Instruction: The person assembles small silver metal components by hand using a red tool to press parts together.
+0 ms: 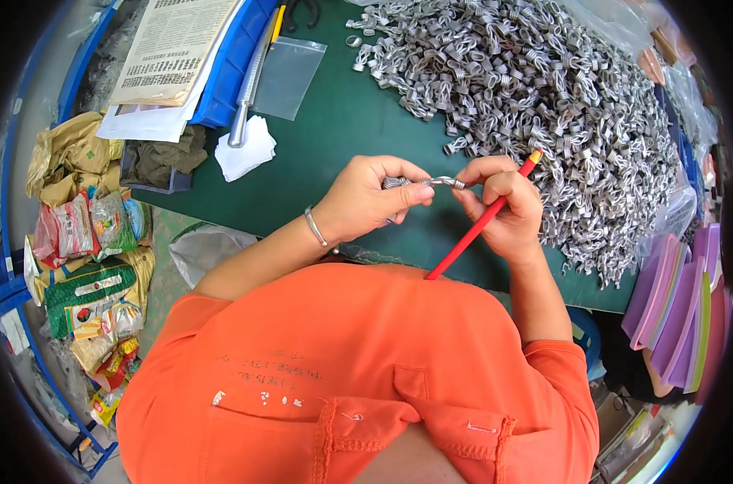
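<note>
Above the green table, my left hand (373,196) pinches a small silver metal piece of coiled and twisted wire (442,182) between thumb and fingers. More coiled metal shows between its fingers; whether it is part of the same piece I cannot tell. The fingertips of my right hand (508,206) are at the other end of the wire piece. Also in my right hand is a long red pencil-like stick (473,235) with a yellowish tip. It slants from upper right down toward my chest. A big heap of similar metal pieces (536,89) lies just beyond my right hand.
At the back left of the green table (334,137) stand a blue bin (231,68) with printed papers (173,48), a metal-handled tool (239,125), a clear bag (290,77) and white paper (245,149). Packages (92,298) lie far left; purple sheets (677,315) hang right.
</note>
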{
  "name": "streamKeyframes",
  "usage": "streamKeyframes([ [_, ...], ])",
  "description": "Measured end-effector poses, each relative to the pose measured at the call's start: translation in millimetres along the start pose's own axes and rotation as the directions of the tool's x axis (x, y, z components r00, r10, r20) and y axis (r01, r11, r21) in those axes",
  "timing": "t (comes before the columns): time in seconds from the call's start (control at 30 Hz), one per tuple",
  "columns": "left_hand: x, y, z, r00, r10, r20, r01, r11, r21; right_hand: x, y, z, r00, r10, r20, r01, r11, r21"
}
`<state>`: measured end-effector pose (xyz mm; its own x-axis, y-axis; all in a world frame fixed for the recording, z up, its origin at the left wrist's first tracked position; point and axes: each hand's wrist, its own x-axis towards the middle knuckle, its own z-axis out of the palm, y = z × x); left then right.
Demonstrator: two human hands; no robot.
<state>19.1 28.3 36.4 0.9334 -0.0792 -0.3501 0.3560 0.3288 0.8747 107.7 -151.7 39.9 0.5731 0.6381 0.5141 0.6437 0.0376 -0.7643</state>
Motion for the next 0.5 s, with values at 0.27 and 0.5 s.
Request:
streamKeyframes([
  [0.27, 0, -3, -1, 0.879, 0.477, -0.007, -0.431, 0.800, 0.417, -15, 12, 13, 0.871, 0.484, 0.085, -0.388, 0.571, 0.723],
  [0.5, -8, 10, 4, 0.742, 0.661, 0.111, -0.633, 0.637, 0.440, -17, 18, 28, 0.929, 0.363, 0.069, -0.266, 0.528, 0.806],
])
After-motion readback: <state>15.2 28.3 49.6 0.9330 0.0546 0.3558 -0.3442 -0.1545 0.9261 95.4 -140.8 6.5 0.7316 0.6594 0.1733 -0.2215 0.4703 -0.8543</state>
